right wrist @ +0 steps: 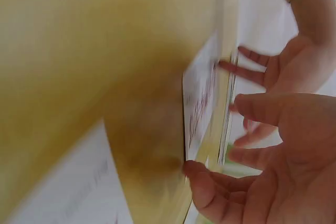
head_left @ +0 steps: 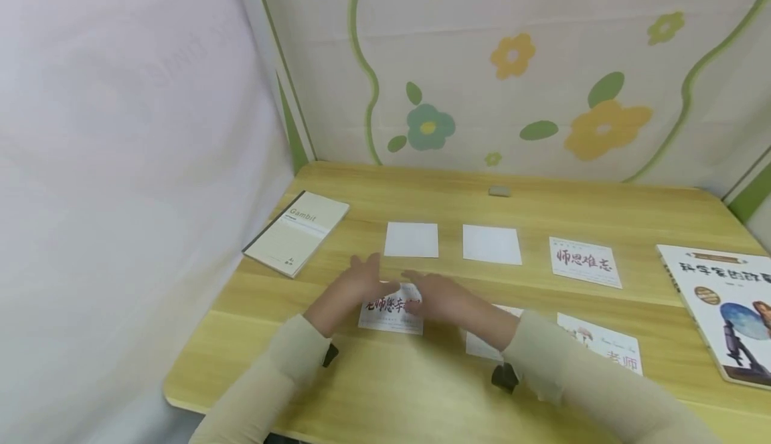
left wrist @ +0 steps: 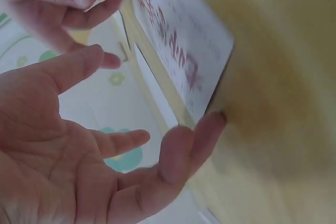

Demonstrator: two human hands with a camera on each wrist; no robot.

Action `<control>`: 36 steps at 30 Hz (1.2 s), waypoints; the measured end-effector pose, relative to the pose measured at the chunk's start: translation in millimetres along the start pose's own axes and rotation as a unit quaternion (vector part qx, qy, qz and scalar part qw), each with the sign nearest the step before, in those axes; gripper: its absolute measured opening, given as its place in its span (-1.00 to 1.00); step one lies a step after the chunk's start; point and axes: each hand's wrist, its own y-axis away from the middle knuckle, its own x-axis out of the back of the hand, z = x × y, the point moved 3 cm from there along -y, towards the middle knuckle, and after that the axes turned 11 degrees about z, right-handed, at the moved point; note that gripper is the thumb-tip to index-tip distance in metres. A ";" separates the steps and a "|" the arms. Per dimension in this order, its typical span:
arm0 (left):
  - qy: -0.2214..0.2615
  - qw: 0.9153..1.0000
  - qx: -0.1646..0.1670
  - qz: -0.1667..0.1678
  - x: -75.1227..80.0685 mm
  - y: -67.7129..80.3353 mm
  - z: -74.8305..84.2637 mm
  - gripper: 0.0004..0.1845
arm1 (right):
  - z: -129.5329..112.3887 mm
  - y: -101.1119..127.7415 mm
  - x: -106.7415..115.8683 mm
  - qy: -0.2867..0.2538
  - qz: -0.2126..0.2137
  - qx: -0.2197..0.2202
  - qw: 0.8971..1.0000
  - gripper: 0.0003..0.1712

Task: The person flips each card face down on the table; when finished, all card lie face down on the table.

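A white card with dark red Chinese writing (head_left: 391,322) lies on the wooden table between my two hands. At its left edge is my left hand (head_left: 354,286), fingers spread and a little bent. The left wrist view shows the ring or little fingertips of that hand (left wrist: 79,150) at a corner of the card (left wrist: 184,40). My right hand (head_left: 448,302) reaches over the card's right side. In the right wrist view, a fingertip of the right hand (right wrist: 278,171) touches or nearly touches the card's edge (right wrist: 198,103). Neither hand visibly grips the card.
Two blank-faced cards (head_left: 411,240) lie behind the hands. Another red-lettered card (head_left: 584,261) and a card with an illustration (head_left: 602,343) are at right. My right arm partly covers one card (head_left: 482,349). A notebook (head_left: 295,233), a book (head_left: 723,310) and a small grey object (head_left: 498,191) flank them.
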 end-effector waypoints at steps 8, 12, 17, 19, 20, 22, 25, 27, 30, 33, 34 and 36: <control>0.118 0.993 0.003 0.005 1.3 13.9 -8.0 -0.17 | -15.0 22.0 -9.9 0.013 -0.014 -0.003 1.000 -0.18; 0.194 0.981 0.010 0.021 8.0 10.8 -8.6 -0.29 | -12.4 17.2 -7.6 -0.022 -0.014 -0.035 0.999 -0.13; 0.367 0.930 0.011 -0.014 16.9 7.3 1.9 -0.42 | -7.4 6.7 4.6 -0.102 -0.001 -0.066 0.993 -0.04; 0.430 0.901 0.005 -0.060 14.7 8.6 7.6 -0.42 | -5.7 4.6 8.3 -0.174 -0.008 -0.071 0.982 -0.05; 0.456 0.886 0.002 -0.081 12.6 9.9 10.1 -0.42 | -4.5 4.1 9.4 -0.210 -0.012 -0.075 0.975 -0.05; 0.478 0.872 -0.001 -0.106 8.1 11.9 13.9 -0.44 | -5.9 6.7 14.9 -0.280 -0.017 -0.081 0.956 -0.09; 0.475 0.873 -0.020 -0.103 2.7 11.3 15.6 -0.49 | -2.5 8.4 20.3 -0.383 0.001 -0.084 0.920 -0.16; 0.451 0.888 -0.027 -0.086 1.3 9.9 14.7 -0.53 | -0.7 9.9 26.5 -0.433 0.027 -0.068 0.898 -0.18; 0.429 0.901 -0.038 -0.062 0.9 8.1 12.4 -0.51 | 6.3 9.1 33.4 -0.485 0.071 -0.029 0.871 -0.14; 0.432 0.901 -0.016 -0.045 1.3 6.9 10.2 -0.44 | 10.8 8.9 40.9 -0.493 0.108 -0.005 0.863 -0.18; 0.436 0.899 -0.010 -0.042 1.3 6.2 9.6 -0.42 | 12.7 8.6 41.9 -0.488 0.116 -0.008 0.865 -0.22; 0.433 0.901 -0.004 -0.031 1.7 4.8 8.2 -0.42 | 16.6 7.9 41.7 -0.478 0.121 -0.019 0.870 -0.29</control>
